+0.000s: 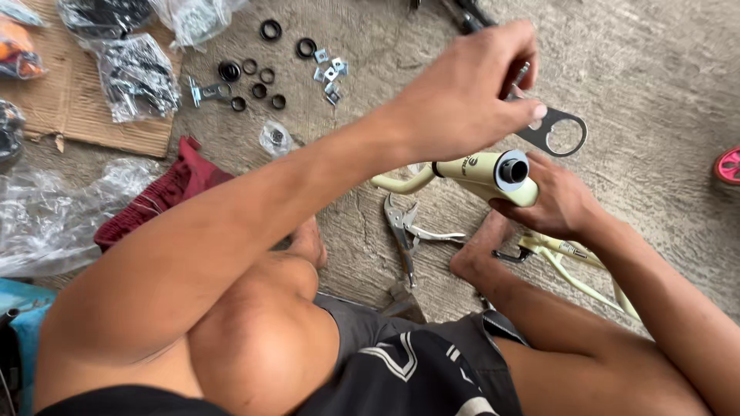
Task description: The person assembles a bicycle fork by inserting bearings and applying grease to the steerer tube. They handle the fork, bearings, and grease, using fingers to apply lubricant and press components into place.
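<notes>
I see my left hand [462,88] in the upper middle of the frame, fingers curled tight around a flat dark metal wrench [553,132] whose end shows a large round cut-out beside a smaller one. My right hand [559,204], just right of centre, is cupped closed under the smooth cream-painted tube of a bicycle frame [482,171]. The tube's open end faces up and carries a black ring with a dark bore. More thin cream tubes of the same frame run down toward the lower right.

Below the tube, on the rough grey concrete floor [655,77], lie shiny steel locking pliers [406,231] with their jaws pointing up-frame, between my two bare feet.

In the upper left, loose parts are scattered: black rings and washers [258,77] of several sizes, a cluster of small bright square metal pieces [329,69], and a small clear bag [275,139] with something round inside. Further left, crinkled clear plastic bags [137,73] of dark parts sit on a sheet of brown corrugated cardboard [69,100]. A dark red ribbed cloth [166,192] lies crumpled at mid left. A pink rim shows at the right edge.
</notes>
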